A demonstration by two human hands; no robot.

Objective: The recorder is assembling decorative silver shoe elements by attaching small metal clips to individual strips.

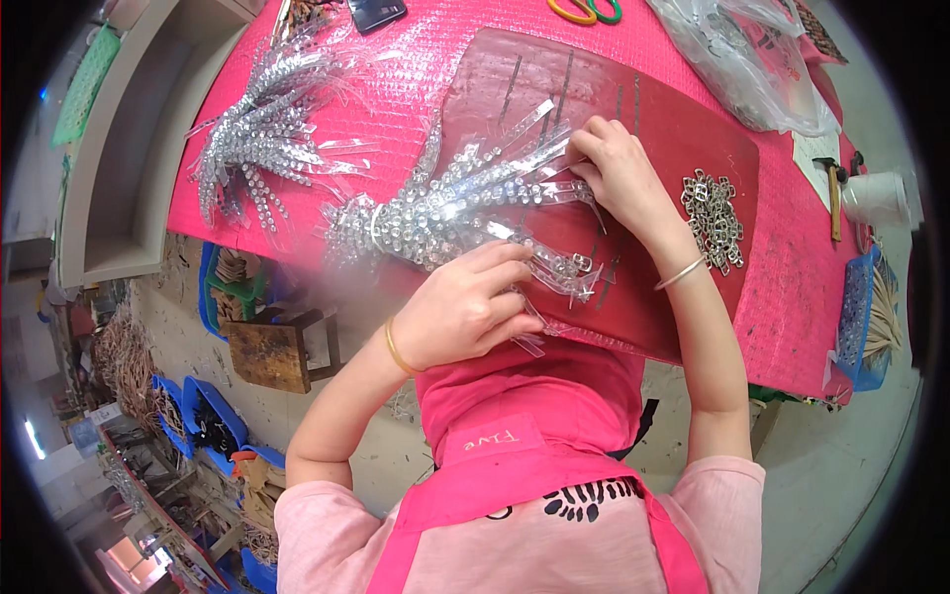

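Note:
A bundle of clear strips studded with shiny rhinestones (pixel 435 213) lies on a dark red mat (pixel 515 74), gathered by a pale band near its left end. My left hand (pixel 470 305) rests at the bundle's near side, its fingers curled over some strip ends; exactly what they grip is partly hidden. At the far side my right hand (pixel 621 173) has thumb and fingers closed on the end of a strip. A small metal buckle (pixel 581 262) shows among the strip ends between my hands. To the right of my right hand sits a pile of silver buckles (pixel 712 220).
A second bundle of studded strips (pixel 247 144) lies on the pink table cover (pixel 396 89). Around the edges are a phone (pixel 378 12), scissors handles (pixel 574 10), a plastic bag (pixel 742 64), a hammer (pixel 834 198), a white cup (pixel 877 200) and a blue basket (pixel 871 317).

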